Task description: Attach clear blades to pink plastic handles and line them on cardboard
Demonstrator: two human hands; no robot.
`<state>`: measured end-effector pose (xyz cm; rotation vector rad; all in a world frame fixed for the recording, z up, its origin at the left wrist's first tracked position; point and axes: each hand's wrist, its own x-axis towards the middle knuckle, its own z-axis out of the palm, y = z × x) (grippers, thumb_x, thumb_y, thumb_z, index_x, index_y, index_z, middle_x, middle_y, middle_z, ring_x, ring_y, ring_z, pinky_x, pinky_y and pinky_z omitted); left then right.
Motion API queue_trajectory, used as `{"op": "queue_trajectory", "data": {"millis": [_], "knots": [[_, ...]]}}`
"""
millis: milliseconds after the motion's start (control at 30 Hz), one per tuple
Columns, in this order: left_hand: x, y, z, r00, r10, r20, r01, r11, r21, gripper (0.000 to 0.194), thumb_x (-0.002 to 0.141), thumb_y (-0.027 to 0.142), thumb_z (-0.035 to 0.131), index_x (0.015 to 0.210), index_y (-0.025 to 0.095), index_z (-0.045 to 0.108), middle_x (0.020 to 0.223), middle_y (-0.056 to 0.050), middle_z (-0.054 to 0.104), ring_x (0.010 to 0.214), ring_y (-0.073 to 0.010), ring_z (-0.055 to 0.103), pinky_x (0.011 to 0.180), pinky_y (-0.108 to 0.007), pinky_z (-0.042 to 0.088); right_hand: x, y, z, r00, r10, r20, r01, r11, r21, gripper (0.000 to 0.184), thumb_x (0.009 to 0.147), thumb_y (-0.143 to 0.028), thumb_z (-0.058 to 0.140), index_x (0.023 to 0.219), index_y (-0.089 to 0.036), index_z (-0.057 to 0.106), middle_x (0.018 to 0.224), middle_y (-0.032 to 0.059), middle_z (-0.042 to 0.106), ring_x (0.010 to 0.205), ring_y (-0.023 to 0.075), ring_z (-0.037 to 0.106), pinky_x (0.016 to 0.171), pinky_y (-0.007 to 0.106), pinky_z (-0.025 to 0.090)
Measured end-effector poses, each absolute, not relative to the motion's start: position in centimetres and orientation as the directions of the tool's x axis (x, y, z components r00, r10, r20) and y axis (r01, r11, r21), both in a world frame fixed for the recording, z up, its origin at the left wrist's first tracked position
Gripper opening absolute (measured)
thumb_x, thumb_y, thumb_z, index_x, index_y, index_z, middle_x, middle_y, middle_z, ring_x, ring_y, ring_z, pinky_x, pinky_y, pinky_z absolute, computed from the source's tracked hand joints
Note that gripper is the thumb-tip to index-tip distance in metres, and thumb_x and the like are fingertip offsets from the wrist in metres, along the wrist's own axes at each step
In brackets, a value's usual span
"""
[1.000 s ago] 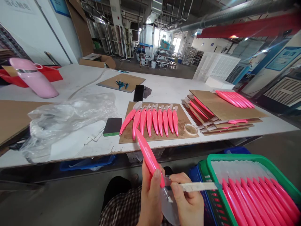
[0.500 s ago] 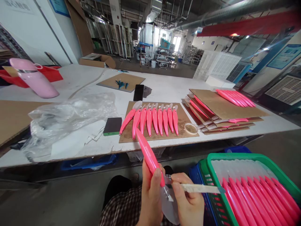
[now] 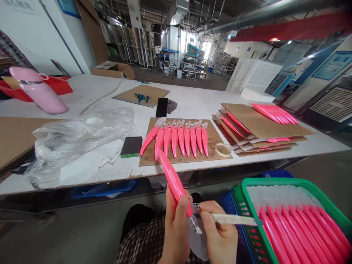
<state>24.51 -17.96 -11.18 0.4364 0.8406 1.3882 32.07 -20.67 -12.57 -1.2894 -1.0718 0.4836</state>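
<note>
A pink fishing lure with a clear diving lip is gripped in my left hand, its tail tilted up toward the table. My right hand pinches a thin pale stick-like tool, whose far end points right. The tool's working end lies close to the lip's base; whether it touches cannot be made out. Just beyond, a row of several pink lures rests on a cardboard sheet, lips pointing away from me.
On my right a green basket holds several pink lures. Stacked cardboard sheets carry more lures. A tape roll, a dark block, a phone, a plastic bag and a pink bottle occupy the table.
Both hands stay almost in place around the lure and the tool. The view has shifted very slightly.
</note>
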Motion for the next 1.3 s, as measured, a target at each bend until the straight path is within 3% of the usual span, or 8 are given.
{"op": "queue_trajectory", "data": {"millis": [500,733,900,1100,1300], "knots": [[24.5,-18.0,-11.4,-0.035,0.972,-0.234,-0.650,0.156,0.744,0.034,0.079,0.045,0.065,0.103,0.022,0.058,0.078,-0.001,0.054,0.071,-0.0147,0.051,0.068,-0.024,0.047,32.2,-20.7,-12.2,0.432,0.810,0.397,0.246,0.317,-0.916,0.013,0.085,-0.034,0.064,0.078,-0.026,0.072,0.077,0.0000,0.071,0.072,0.0156,0.063,0.066,0.023,0.051],[24.6,-17.9,-11.7,-0.060,0.959,-0.278,-0.646,0.175,0.743,0.036,0.077,0.046,0.067,0.101,0.022,0.057,0.086,-0.003,0.058,0.080,-0.0171,0.055,0.075,-0.026,0.048,32.2,-20.7,-12.6,0.494,0.794,0.355,0.238,0.270,-0.933,0.016,0.085,-0.038,0.064,0.079,-0.027,0.073,0.080,0.0008,0.071,0.074,0.0168,0.065,0.067,0.024,0.053],[24.6,-18.0,-11.7,-0.047,0.962,-0.269,-0.640,0.178,0.747,0.036,0.077,0.047,0.067,0.099,0.021,0.058,0.080,-0.002,0.057,0.074,-0.0164,0.054,0.069,-0.025,0.048,32.4,-20.9,-12.5,0.430,0.821,0.374,0.268,0.279,-0.922,0.016,0.085,-0.036,0.063,0.078,-0.025,0.072,0.078,0.0020,0.071,0.073,0.0178,0.064,0.065,0.025,0.052],[24.6,-18.1,-11.5,-0.043,0.952,-0.303,-0.655,0.203,0.728,0.040,0.075,0.045,0.070,0.105,0.021,0.057,0.087,-0.003,0.059,0.081,-0.0178,0.056,0.073,-0.027,0.048,32.4,-21.0,-12.7,0.511,0.784,0.353,0.280,0.237,-0.930,0.011,0.084,-0.034,0.064,0.081,-0.028,0.073,0.083,0.0001,0.072,0.077,0.0164,0.065,0.071,0.023,0.053],[24.6,-18.2,-11.6,-0.001,0.953,-0.305,-0.666,0.226,0.710,0.035,0.075,0.047,0.069,0.098,0.022,0.057,0.082,-0.002,0.057,0.072,-0.0148,0.053,0.063,-0.022,0.044,33.1,-20.8,-12.7,0.442,0.814,0.377,0.307,0.258,-0.916,0.010,0.081,-0.029,0.065,0.078,-0.025,0.074,0.079,0.0023,0.072,0.074,0.0175,0.067,0.067,0.024,0.055]]}}
